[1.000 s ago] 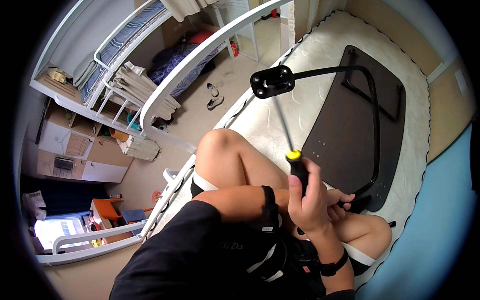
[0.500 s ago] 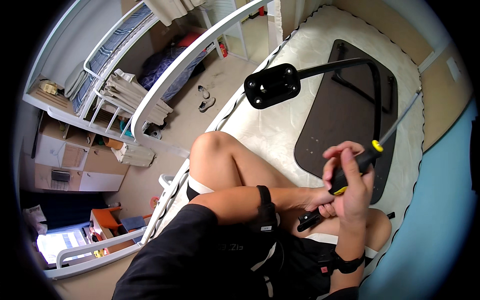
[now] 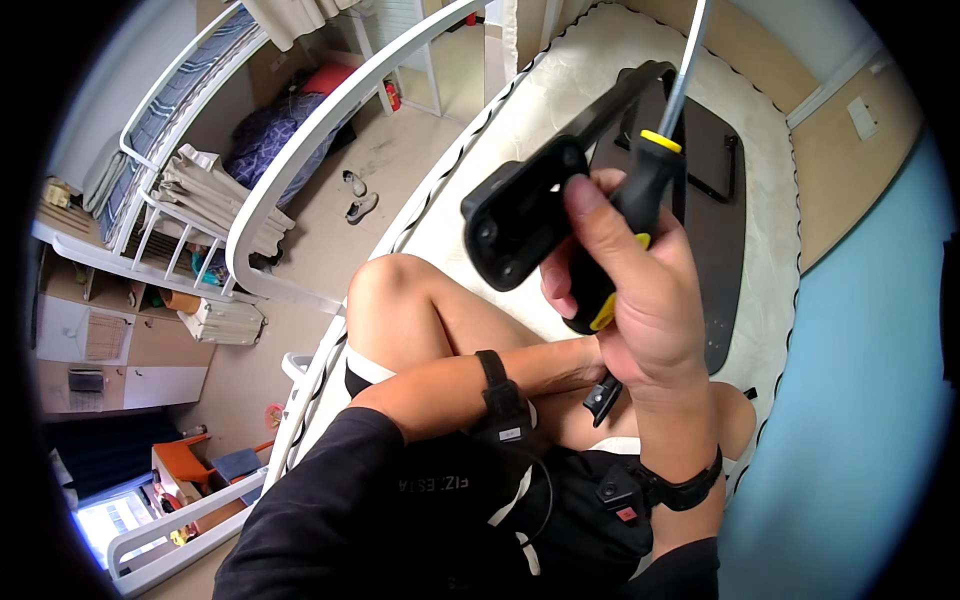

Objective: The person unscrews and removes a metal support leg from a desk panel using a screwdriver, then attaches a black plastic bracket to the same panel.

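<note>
My right hand (image 3: 650, 300) is closed round a screwdriver (image 3: 650, 185) with a black and yellow handle, its shank pointing up and away. The thumb tip overlaps the edge of a black mounting plate (image 3: 510, 225) with screw holes; I cannot tell whether they touch. This plate sits at one end of a bent black tube leg (image 3: 610, 105). My left hand (image 3: 580, 360) is low behind my right wrist, its fingers hidden, with a black end piece (image 3: 602, 398) of the leg sticking out beside it. Beyond lies a dark folding tabletop (image 3: 715, 270) with black legs.
I sit cross-legged on a cream mattress (image 3: 440, 235) on a raised bunk. A white guard rail (image 3: 250, 190) curves along the left, with the floor (image 3: 320, 240) far below. A blue wall (image 3: 850, 400) stands close on the right.
The mounting plate has come nearer and tilted, its tube leg turning with it. My right hand has moved up and left beside the plate, and the screwdriver now points more upright.
</note>
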A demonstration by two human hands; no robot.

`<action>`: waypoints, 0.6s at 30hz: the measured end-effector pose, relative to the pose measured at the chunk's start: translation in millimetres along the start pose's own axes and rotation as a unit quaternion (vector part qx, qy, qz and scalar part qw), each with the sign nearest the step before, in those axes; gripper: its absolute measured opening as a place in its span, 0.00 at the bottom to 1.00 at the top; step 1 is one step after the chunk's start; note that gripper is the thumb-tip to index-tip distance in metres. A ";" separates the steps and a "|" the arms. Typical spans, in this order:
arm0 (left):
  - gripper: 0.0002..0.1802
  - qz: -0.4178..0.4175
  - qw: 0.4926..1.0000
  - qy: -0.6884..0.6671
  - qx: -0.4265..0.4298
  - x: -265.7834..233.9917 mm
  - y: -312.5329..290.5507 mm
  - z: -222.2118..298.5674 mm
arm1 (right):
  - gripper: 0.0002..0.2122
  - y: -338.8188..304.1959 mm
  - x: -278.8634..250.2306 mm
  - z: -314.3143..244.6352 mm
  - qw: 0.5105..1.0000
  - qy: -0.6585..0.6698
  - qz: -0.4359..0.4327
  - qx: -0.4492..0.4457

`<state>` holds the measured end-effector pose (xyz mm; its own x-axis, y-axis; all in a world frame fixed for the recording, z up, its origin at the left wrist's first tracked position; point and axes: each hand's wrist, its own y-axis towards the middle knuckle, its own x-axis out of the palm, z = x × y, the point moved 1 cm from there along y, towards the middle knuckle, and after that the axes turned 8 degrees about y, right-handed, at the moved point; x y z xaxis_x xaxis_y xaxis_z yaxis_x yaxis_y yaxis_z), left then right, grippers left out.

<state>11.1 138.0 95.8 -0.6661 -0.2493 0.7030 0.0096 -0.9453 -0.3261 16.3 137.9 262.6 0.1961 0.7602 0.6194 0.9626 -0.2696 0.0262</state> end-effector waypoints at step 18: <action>0.28 0.081 0.951 0.035 0.297 0.7 -89.2 132.2 | 0.06 -5.6 -41.7 -7.9 0.979 -0.184 -0.086 -0.020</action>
<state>108.4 194.3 209.0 -0.6681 -0.4065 0.6232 0.5220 -0.8530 0.0032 1.2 103.1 242.7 0.0927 0.9560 0.2785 0.9807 -0.1360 0.1402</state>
